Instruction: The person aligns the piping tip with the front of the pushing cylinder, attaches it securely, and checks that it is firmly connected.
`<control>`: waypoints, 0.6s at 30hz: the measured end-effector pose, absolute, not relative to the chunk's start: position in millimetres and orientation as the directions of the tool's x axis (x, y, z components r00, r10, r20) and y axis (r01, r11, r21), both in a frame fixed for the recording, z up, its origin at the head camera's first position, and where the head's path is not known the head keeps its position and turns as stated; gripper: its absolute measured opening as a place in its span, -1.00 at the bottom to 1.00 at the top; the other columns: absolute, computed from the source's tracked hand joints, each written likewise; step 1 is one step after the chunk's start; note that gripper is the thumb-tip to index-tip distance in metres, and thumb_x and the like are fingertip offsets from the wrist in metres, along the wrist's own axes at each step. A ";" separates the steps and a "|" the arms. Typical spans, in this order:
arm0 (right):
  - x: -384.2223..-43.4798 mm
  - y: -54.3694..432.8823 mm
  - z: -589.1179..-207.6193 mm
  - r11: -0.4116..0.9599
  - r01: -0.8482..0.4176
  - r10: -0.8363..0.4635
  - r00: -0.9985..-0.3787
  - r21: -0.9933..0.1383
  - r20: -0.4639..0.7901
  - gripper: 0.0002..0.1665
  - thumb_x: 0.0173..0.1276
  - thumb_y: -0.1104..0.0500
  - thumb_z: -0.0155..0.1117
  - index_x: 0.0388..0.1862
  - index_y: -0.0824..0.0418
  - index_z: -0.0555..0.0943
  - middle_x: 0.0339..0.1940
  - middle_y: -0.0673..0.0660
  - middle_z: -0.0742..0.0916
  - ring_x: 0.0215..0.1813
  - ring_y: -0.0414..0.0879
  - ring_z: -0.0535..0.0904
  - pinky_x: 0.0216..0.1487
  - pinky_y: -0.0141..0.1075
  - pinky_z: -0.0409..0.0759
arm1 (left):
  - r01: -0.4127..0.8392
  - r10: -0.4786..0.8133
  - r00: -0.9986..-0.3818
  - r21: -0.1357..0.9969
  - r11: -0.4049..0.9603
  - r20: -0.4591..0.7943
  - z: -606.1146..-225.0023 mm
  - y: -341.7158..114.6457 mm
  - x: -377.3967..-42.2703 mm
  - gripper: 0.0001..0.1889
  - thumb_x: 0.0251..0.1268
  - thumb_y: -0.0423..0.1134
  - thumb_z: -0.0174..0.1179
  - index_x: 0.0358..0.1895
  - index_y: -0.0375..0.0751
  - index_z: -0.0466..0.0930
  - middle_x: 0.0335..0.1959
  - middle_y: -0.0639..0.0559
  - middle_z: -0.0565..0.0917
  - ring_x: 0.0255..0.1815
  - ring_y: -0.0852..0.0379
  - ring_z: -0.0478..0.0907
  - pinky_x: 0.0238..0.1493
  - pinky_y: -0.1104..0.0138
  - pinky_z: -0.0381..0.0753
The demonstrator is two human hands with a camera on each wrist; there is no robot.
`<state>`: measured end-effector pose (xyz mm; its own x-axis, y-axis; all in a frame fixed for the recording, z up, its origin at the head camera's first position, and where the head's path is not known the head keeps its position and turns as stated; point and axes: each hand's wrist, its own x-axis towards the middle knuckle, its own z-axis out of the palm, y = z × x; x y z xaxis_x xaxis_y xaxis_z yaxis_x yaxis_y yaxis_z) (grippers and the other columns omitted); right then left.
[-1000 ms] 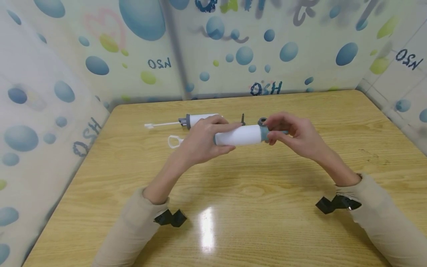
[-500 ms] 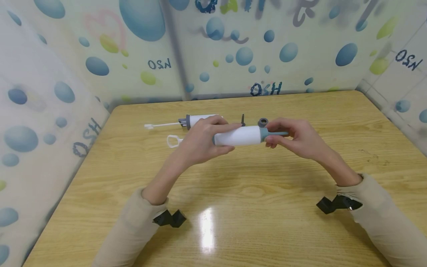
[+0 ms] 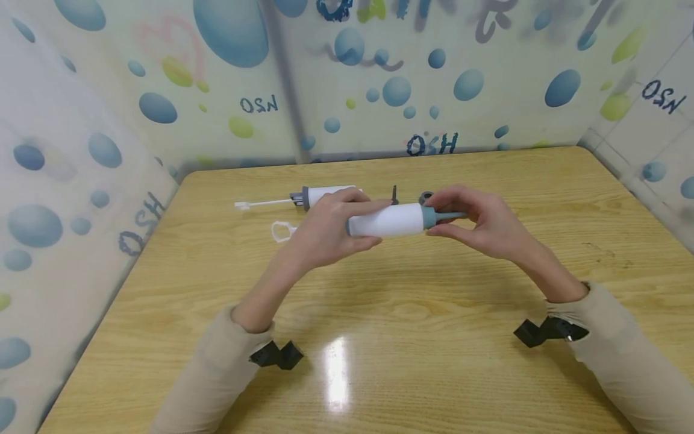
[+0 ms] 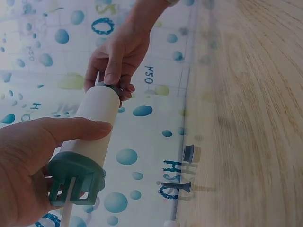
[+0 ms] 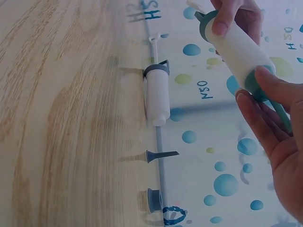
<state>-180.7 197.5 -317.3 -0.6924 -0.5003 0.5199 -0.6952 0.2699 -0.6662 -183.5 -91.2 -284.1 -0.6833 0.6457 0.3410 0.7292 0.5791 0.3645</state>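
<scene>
A white pastry syringe with teal ends is held level above the table. My left hand grips its barrel near the teal finger-grip end, thumb along the side. The white plunger with a loop handle sticks out behind that hand. At the other end, my right hand holds the teal collar between thumb and fingers. A long teal nozzle runs from the collar toward the right palm; the right wrist view shows the thumb on the collar.
Behind the hands lies a second white syringe with a grey collar, its plunger pointing left. A slim grey nozzle and a short grey ring-shaped piece stand near it. A patterned wall rises behind the wooden table.
The right fingers shift around the teal collar, the hand drawing back slightly, then closing over it again. The left hand and the syringe stay almost still.
</scene>
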 end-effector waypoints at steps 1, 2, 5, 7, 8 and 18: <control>-180.9 197.6 -317.6 0.267 -0.699 -0.501 -0.689 -0.663 0.524 -0.45 0.08 0.64 0.42 0.08 0.40 0.59 -0.01 0.19 0.70 -0.06 -0.22 0.71 -0.04 -0.36 0.68 | 0.729 0.645 -0.683 0.369 0.576 0.342 -284.2 -91.3 -183.6 -0.44 0.15 -0.16 0.51 0.26 -0.11 0.65 0.01 -0.12 0.68 -0.02 -0.05 0.62 0.02 0.11 0.62; -181.1 197.8 -317.9 0.266 -0.703 -0.500 -0.686 -0.660 0.529 -0.46 0.08 0.64 0.42 0.07 0.40 0.60 -0.02 0.19 0.71 -0.07 -0.23 0.71 -0.05 -0.36 0.68 | 0.731 0.645 -0.681 0.374 0.571 0.345 -284.5 -91.3 -183.7 -0.44 0.15 -0.16 0.51 0.26 -0.12 0.65 0.01 -0.12 0.68 -0.02 -0.05 0.62 0.02 0.12 0.62; -181.6 198.2 -318.9 0.262 -0.706 -0.489 -0.685 -0.657 0.540 -0.48 0.09 0.64 0.41 0.06 0.42 0.61 -0.03 0.21 0.72 -0.07 -0.24 0.71 -0.06 -0.37 0.68 | 0.733 0.643 -0.678 0.390 0.557 0.356 -284.8 -91.3 -183.6 -0.44 0.14 -0.17 0.52 0.26 -0.13 0.65 0.02 -0.12 0.68 -0.02 -0.05 0.62 0.02 0.13 0.61; -181.6 198.2 -319.2 0.262 -0.709 -0.480 -0.684 -0.654 0.549 -0.49 0.09 0.64 0.41 0.05 0.42 0.62 -0.03 0.23 0.72 -0.07 -0.24 0.72 -0.07 -0.38 0.68 | 0.736 0.642 -0.674 0.396 0.548 0.365 -285.0 -91.3 -183.7 -0.43 0.14 -0.18 0.52 0.26 -0.15 0.65 0.01 -0.13 0.68 -0.02 -0.04 0.62 0.02 0.13 0.61; -181.6 198.1 -319.3 0.263 -0.711 -0.475 -0.684 -0.652 0.553 -0.49 0.09 0.64 0.41 0.05 0.42 0.63 -0.04 0.22 0.73 -0.07 -0.24 0.72 -0.07 -0.38 0.68 | 0.738 0.642 -0.672 0.397 0.545 0.369 -285.2 -91.4 -183.8 -0.43 0.14 -0.18 0.52 0.26 -0.16 0.65 0.01 -0.13 0.69 -0.02 -0.04 0.62 0.02 0.13 0.61; -180.8 196.9 -318.4 0.247 -0.733 -0.457 -0.664 -0.633 0.591 -0.52 0.10 0.64 0.40 0.03 0.43 0.65 -0.03 0.17 0.75 -0.11 -0.21 0.72 -0.11 -0.40 0.68 | 0.758 0.642 -0.653 0.354 0.548 0.402 -286.2 -90.9 -183.9 -0.44 0.14 -0.19 0.53 0.24 -0.20 0.65 0.03 -0.15 0.68 0.01 -0.08 0.62 0.08 0.08 0.59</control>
